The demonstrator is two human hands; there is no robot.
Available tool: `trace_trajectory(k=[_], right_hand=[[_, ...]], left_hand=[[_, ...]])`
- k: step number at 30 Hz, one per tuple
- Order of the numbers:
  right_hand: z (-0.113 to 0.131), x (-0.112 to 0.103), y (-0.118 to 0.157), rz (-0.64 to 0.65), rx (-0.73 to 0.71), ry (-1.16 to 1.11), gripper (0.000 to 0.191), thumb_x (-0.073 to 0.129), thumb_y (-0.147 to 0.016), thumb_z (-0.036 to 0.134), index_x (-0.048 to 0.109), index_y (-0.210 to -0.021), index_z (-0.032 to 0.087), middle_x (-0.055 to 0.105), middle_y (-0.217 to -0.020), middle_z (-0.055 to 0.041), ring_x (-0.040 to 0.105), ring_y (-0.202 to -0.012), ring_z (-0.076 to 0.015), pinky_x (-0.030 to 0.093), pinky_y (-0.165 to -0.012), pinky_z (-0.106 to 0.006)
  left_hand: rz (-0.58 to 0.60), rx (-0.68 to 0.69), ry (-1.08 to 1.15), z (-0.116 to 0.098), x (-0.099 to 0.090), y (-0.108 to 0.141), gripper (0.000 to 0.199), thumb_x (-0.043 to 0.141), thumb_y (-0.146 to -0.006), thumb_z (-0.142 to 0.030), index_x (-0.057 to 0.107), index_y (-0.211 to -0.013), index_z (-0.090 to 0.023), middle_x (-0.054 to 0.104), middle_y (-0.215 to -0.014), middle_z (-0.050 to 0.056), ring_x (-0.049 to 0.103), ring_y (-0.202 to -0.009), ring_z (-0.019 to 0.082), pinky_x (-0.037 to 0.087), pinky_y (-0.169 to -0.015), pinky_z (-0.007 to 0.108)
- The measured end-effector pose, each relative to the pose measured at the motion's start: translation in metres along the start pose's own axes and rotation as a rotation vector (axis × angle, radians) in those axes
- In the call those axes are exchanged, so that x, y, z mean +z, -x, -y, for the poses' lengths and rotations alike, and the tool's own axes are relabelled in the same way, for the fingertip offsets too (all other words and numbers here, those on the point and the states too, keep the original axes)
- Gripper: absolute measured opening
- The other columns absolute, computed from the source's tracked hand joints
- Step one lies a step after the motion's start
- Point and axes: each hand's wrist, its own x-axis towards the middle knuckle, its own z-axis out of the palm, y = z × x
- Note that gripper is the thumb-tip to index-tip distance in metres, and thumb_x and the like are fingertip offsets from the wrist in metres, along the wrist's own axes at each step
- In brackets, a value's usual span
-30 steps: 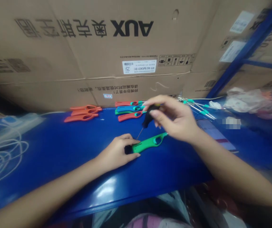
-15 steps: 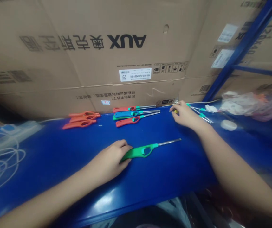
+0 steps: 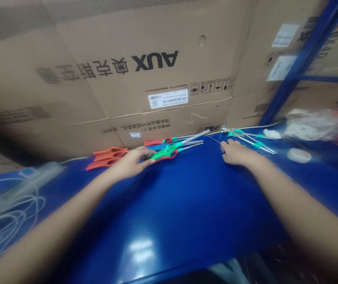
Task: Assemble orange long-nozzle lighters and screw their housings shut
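Observation:
My left hand (image 3: 135,161) is closed round a green long-necked lighter (image 3: 163,152), its metal tube pointing right and up, somewhat blurred. This lighter is over a row of similar ones at the back: a red lighter (image 3: 158,141) and a blue lighter (image 3: 157,147), with another red one partly hidden beneath. My right hand (image 3: 234,152) is closed on a screwdriver (image 3: 215,140); only its thin shaft shows, pointing left, and its handle is hidden in the fingers. Just beyond that hand lie several metal lighter tubes with teal ends (image 3: 257,144).
Orange handle shells (image 3: 105,159) lie at the left, by a coil of white cable (image 3: 12,213). A large cardboard box (image 3: 98,94) walls off the back of the blue table (image 3: 186,221). A white oval piece (image 3: 299,155) and plastic bags (image 3: 313,124) are at the right.
My left hand has carried the green lighter away from the table's middle, back to the row of lighters. The right hand has turned; the screwdriver's shaft now shows. The view has shifted slightly.

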Motion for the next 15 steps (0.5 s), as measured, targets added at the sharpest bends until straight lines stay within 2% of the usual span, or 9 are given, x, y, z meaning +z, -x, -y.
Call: trace_trajectory(k=[4, 8, 15], right_hand=[[0.004, -0.001, 0.001, 0.000, -0.001, 0.018, 0.037, 0.061, -0.096, 0.037, 0.059, -0.128, 0.018, 0.061, -0.130, -0.0100, 0.063, -0.110, -0.0233, 0.055, -0.091, -0.045], [0.005, -0.001, 0.003, 0.003, -0.015, 0.021, 0.037, 0.061, -0.097, 0.037, 0.059, -0.128, 0.018, 0.061, -0.129, -0.0100, 0.063, -0.110, -0.0231, 0.056, -0.091, -0.045], [0.002, 0.000, 0.002, 0.012, -0.035, -0.008, 0.037, 0.061, -0.097, 0.038, 0.059, -0.128, 0.018, 0.061, -0.129, -0.0098, 0.063, -0.109, -0.0228, 0.055, -0.091, -0.045]], left_hand=[[-0.110, -0.047, -0.070, 0.026, -0.004, -0.031, 0.034, 0.055, -0.092, -0.035, 0.069, -0.116, -0.016, 0.070, -0.111, 0.011, 0.065, -0.105, 0.028, 0.052, -0.096, 0.041], [-0.180, -0.065, -0.119, 0.040, 0.005, -0.053, 0.031, 0.058, -0.087, -0.026, 0.070, -0.114, -0.015, 0.068, -0.108, 0.011, 0.064, -0.102, 0.026, 0.050, -0.099, 0.042], [-0.251, -0.094, -0.126, 0.053, 0.021, -0.065, 0.027, 0.065, -0.082, -0.025, 0.073, -0.106, -0.017, 0.070, -0.106, 0.009, 0.066, -0.098, 0.026, 0.052, -0.096, 0.042]])
